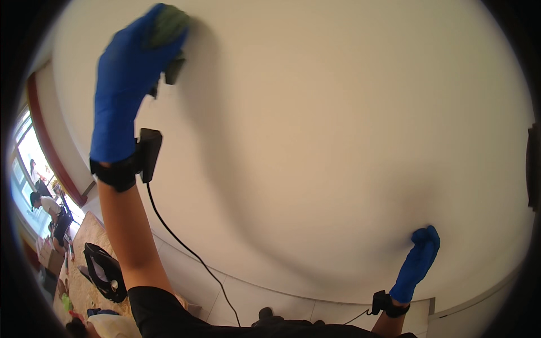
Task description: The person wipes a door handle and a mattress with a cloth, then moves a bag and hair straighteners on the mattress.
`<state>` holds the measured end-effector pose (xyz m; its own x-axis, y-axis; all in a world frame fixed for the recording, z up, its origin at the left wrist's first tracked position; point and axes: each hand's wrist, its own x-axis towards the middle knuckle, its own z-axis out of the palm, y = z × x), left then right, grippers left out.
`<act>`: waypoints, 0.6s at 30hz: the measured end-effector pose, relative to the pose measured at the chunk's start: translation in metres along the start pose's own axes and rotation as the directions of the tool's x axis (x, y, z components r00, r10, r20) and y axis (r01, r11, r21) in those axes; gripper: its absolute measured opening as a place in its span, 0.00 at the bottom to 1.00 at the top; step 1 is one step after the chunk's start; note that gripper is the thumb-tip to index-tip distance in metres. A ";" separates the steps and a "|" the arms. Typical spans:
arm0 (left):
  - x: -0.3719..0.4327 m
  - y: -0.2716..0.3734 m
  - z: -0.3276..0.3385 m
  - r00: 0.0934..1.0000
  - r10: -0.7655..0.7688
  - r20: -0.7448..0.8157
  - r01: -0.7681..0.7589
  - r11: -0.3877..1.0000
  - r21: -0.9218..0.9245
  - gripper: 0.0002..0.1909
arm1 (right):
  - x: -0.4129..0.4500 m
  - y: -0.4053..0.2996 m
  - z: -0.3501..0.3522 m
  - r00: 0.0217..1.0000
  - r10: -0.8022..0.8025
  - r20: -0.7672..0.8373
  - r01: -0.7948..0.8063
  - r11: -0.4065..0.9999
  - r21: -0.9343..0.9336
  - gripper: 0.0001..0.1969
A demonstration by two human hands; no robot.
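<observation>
My left hand (pixel 143 50), in a blue glove, is raised high at the upper left and grips a green cloth or pad (pixel 170 26) against or close to the pale wall (pixel 304 126). A black strap with a small device (pixel 150 154) and a cable sits on that wrist. At the lower right, my right hand (pixel 424 241), also blue-gloved, is beside the wall with its fingers curled; whether it touches the wall or holds something small is hidden. Its wrist bears a similar black device (pixel 380 302).
Left of me, a table (pixel 84 228) with a patterned cover holds a black bag (pixel 103 272) and small items. People (pixel 53 207) are by a bright window farther off, and another person (pixel 105 325) is at the lower left. Pale floor tiles (pixel 270 295) run along the wall's foot.
</observation>
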<state>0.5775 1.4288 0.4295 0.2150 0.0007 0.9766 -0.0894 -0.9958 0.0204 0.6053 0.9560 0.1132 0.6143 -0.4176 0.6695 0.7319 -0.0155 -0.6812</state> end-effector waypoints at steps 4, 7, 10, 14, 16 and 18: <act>-0.017 0.024 -0.022 0.994 -0.063 0.086 0.063 0.998 0.004 0.17 | 0.001 0.009 -0.001 0.999 0.010 0.032 -0.011 1.000 0.010 0.19; -0.086 0.060 -0.046 0.995 -0.075 -0.067 0.054 0.960 -0.273 0.11 | -0.012 -0.004 0.011 0.998 -0.041 -0.039 0.040 0.999 -0.014 0.19; -0.193 0.102 -0.058 0.915 0.059 0.400 0.110 0.916 -0.386 0.33 | -0.035 -0.016 0.025 0.977 -0.181 0.116 0.214 0.855 -0.472 0.14; -0.299 0.191 -0.048 0.833 -0.047 0.552 0.352 0.813 -0.463 0.39 | -0.078 -0.009 0.075 0.681 -0.012 0.732 -0.367 0.860 0.355 0.24; -0.341 0.232 -0.068 0.818 -0.193 0.542 0.488 0.732 -0.476 0.38 | -0.111 -0.003 0.067 0.290 0.059 0.955 -0.784 0.587 0.202 0.42; -0.369 0.262 -0.071 0.824 -0.264 0.501 0.517 0.712 -0.476 0.37 | -0.138 -0.003 0.058 -0.074 0.029 0.997 -0.944 0.320 -0.079 0.61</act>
<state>0.4051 1.1741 0.0894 0.6881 0.2173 0.6923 -0.4150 -0.6649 0.6211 0.5356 1.0669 0.0397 0.2699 0.9361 0.2257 -0.3692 0.3171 -0.8736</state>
